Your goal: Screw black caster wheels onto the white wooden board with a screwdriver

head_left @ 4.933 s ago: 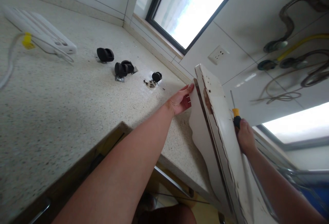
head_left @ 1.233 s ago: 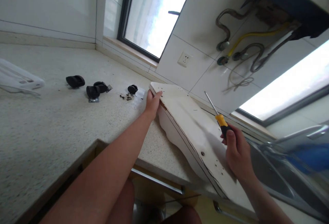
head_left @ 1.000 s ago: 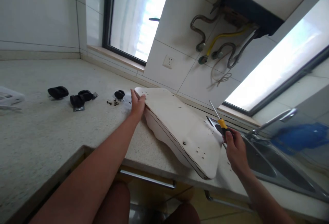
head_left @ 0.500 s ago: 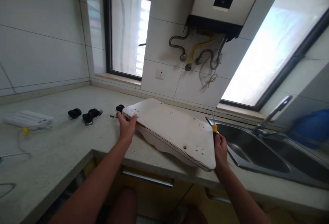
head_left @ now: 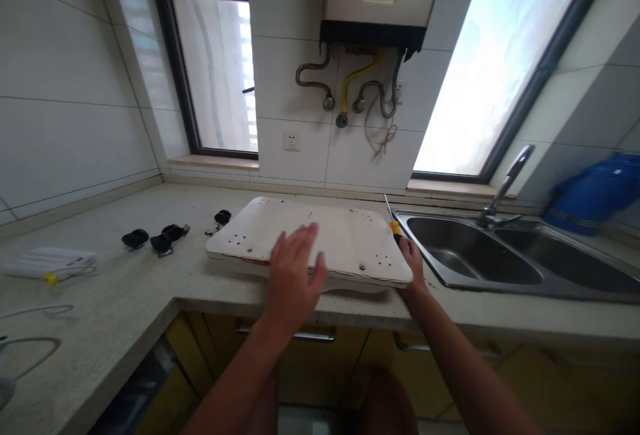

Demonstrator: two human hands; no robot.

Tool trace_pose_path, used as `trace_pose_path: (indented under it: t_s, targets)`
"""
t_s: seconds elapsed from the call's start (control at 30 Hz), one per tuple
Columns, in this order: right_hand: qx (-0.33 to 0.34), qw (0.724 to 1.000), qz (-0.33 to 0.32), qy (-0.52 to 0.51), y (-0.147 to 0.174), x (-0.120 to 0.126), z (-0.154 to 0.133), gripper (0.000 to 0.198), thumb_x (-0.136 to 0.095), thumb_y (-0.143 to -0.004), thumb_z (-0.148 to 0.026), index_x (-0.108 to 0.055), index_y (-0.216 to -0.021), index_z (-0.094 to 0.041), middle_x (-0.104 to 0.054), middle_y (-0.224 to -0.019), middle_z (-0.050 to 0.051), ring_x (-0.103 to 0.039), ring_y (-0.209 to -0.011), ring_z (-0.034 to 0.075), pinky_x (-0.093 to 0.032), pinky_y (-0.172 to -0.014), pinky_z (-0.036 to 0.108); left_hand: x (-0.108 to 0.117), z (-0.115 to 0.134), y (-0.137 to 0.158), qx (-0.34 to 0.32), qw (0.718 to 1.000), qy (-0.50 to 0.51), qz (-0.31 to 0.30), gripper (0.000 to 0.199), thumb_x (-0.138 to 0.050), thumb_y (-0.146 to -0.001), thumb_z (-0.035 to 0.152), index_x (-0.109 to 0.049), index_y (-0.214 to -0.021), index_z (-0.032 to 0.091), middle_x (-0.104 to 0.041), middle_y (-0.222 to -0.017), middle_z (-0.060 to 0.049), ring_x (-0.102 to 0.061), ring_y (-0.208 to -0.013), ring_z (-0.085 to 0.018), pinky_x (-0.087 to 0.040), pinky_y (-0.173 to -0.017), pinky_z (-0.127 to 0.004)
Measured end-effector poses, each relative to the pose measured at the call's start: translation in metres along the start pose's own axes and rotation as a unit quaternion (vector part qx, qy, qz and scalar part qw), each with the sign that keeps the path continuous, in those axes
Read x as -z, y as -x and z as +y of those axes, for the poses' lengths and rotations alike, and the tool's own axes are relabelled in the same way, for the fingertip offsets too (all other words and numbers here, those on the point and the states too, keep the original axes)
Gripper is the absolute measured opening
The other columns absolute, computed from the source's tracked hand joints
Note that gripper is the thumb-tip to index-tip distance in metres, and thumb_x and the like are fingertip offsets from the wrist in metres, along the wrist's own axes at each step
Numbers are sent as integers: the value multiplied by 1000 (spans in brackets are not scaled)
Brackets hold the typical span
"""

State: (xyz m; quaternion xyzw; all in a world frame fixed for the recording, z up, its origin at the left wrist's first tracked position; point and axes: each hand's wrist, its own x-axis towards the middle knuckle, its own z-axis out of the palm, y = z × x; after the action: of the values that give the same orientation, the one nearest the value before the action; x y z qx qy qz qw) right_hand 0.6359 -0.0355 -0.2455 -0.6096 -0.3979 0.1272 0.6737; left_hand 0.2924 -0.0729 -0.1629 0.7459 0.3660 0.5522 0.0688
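Note:
A white wooden board (head_left: 340,232) with small screw holes lies flat on the speckled countertop (head_left: 125,295), close to its front edge. My left hand (head_left: 295,275) hovers over the board's near side, fingers spread, holding nothing. My right hand (head_left: 413,258) is at the board's right end and grips a screwdriver (head_left: 391,218) with a yellow and black handle, its shaft pointing away from me. Black caster wheels (head_left: 160,240) and a few small screws (head_left: 213,230) lie left of the board.
A steel double sink (head_left: 500,265) with a tap (head_left: 505,182) is right of the board, a blue object (head_left: 593,195) behind it. A white power strip (head_left: 50,263) with a cable lies far left. Pipes hang under a wall heater (head_left: 360,88).
The board has gone from standing on edge to lying flat on the counter. My left hand has let go of its far left end and moved over its near side.

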Motion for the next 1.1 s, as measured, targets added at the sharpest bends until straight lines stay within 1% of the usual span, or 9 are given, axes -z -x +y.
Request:
trace_pose_path:
  t_s: [0.1, 0.17, 0.33, 0.47, 0.7, 0.83, 0.97, 1.03, 1.1]
  targets:
    - [-47, 998, -3, -29, -2, -1, 3, 43, -73, -109, -49, -70, -139, -18, -73, -134, 11, -75, -114, 24, -67, -98, 46, -29, 26, 7, -104, 978, -26, -179, 67, -64, -102, 29, -59, -168, 38, -63, -170, -7, -57, -160, -36, -32, -141, -62]
    - [-61, 997, -1, -43, -4, -2, 5, 44, -73, -109, -49, -70, -139, -18, -73, -136, 11, -74, -116, 25, -66, -100, 47, -39, 30, 11, -126, 964, -57, -225, 60, -64, -98, 24, -70, -157, 36, -71, -163, -8, -65, -152, -37, -41, -134, -64]
    - [-72, 994, 2, -76, -4, -3, 8, 44, -74, -108, -49, -70, -140, -18, -72, -139, 12, -74, -119, 26, -66, -102, 49, -35, 23, 10, -141, 955, -81, -247, 61, -63, -97, 18, -69, -156, 32, -72, -161, -10, -68, -146, -37, -46, -129, -63]
    - [-75, 993, -1, -94, -3, -4, 8, 44, -73, -109, -49, -70, -140, -18, -72, -138, 11, -74, -119, 26, -66, -102, 48, -29, 21, 8, -171, 945, -105, -260, 58, -61, -99, 15, -70, -154, 29, -72, -161, -10, -67, -147, -33, -39, -135, -61]
    - [-77, 992, -1, -99, -4, -4, 7, 43, -73, -109, -48, -70, -139, -19, -72, -139, 12, -74, -119, 26, -66, -102, 48, -24, 19, 20, -227, 927, -175, -240, 72, -64, -104, 21, -49, -174, 30, -43, -186, -6, -41, -170, -33, -20, -143, -56]
    - [-82, 992, -9, -96, -4, -2, 7, 43, -73, -109, -49, -70, -140, -19, -72, -139, 12, -74, -119, 26, -66, -102, 48, 2, -9, 8, -222, 928, -215, -209, 81, -61, -110, 32, -28, -183, 25, -29, -191, -12, -34, -175, -35, -13, -144, -58]
    - [-84, 992, -21, -95, -4, -1, 5, 43, -73, -109, -48, -70, -139, -18, -72, -138, 11, -74, -117, 25, -66, -101, 47, 55, -73, -8, -156, 947, -249, -134, 72, -57, -112, 61, -51, -168, 17, -61, -170, -22, -57, -159, -43, -26, -138, -66]
    - [-86, 991, -24, -97, -4, -2, 5, 43, -74, -109, -48, -70, -140, -18, -72, -137, 11, -74, -117, 25, -67, -100, 47, 83, -102, -7, -115, 954, -262, -93, 79, -56, -110, 72, -59, -161, 12, -71, -157, -27, -67, -148, -46, -31, -135, -69]
    - [-90, 991, -21, -99, -4, -3, 4, 43, -74, -108, -48, -70, -140, -18, -72, -138, 11, -74, -117, 25, -67, -99, 47, 105, -117, 0, -113, 953, -260, -103, 73, -51, -112, 72, -65, -155, 14, -75, -153, -25, -71, -143, -44, -37, -133, -67]
